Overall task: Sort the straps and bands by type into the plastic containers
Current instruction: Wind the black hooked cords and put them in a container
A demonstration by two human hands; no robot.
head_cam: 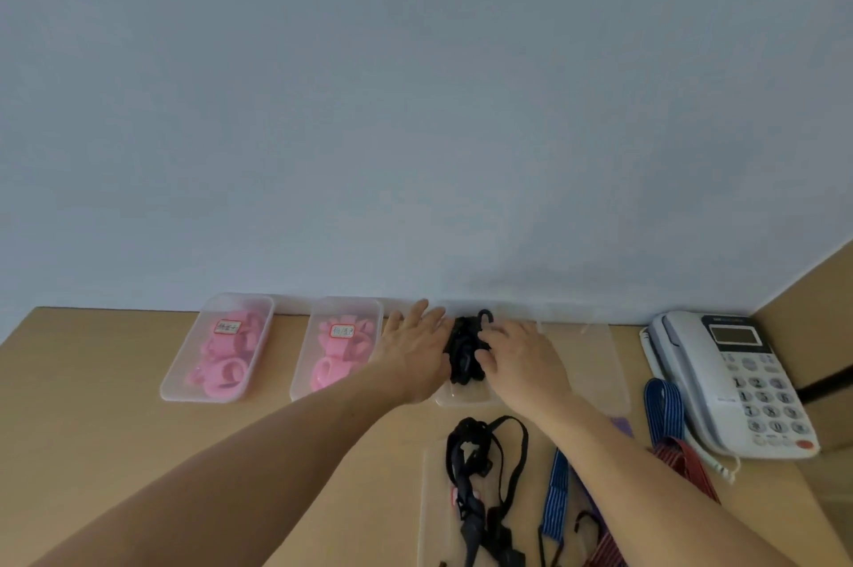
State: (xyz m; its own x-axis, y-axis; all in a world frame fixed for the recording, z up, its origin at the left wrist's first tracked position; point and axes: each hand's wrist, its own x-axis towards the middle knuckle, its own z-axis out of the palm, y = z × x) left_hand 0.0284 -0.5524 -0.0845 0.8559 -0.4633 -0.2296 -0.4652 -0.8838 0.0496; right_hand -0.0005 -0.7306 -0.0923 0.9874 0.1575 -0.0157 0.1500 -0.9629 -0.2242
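Together, my flat left hand [415,349] touched the black straps [464,352] in the clear container [461,400], and my right hand [519,356] gripped them with curled fingers.

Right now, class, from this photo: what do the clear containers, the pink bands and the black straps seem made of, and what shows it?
Clear containers: frosted, translucent plastic; contents show through the walls. Pink bands: probably smooth silicone or soft plastic; glossy, holding curled loops. Black straps: likely woven fabric or elastic; matte, limp, bunched.
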